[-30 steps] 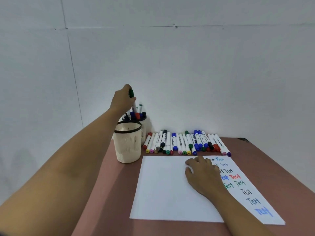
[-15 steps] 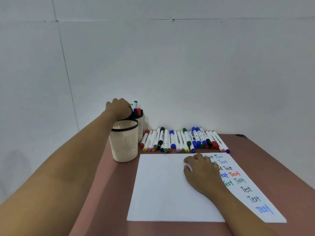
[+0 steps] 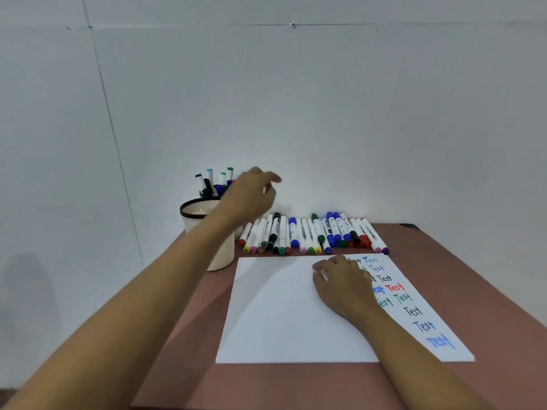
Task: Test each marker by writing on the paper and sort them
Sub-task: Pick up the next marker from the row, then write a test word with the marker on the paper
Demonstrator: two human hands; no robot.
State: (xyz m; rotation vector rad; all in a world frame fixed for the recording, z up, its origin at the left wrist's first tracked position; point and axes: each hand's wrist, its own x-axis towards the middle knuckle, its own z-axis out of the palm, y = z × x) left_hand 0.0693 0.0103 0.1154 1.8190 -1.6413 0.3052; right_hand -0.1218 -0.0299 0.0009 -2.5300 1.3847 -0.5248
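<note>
Soft even light, grey shadow (image 3: 254, 294) across the paper (image 3: 296, 329), motion-blurred left hand (image 3: 248, 196).

There are 2 cups (image 3: 195, 226), 1 paper (image 3: 275, 315) and 1 table (image 3: 488, 291). There are 2 hands: left hand (image 3: 248, 196), right hand (image 3: 340, 284). The markers (image 3: 310, 235) lie too crowded to count.

My left hand (image 3: 248, 196) has let go of the green marker (image 3: 230, 172), pulled out of the pot and swung toward 3 o'clock, empty, fingers loose.
</note>
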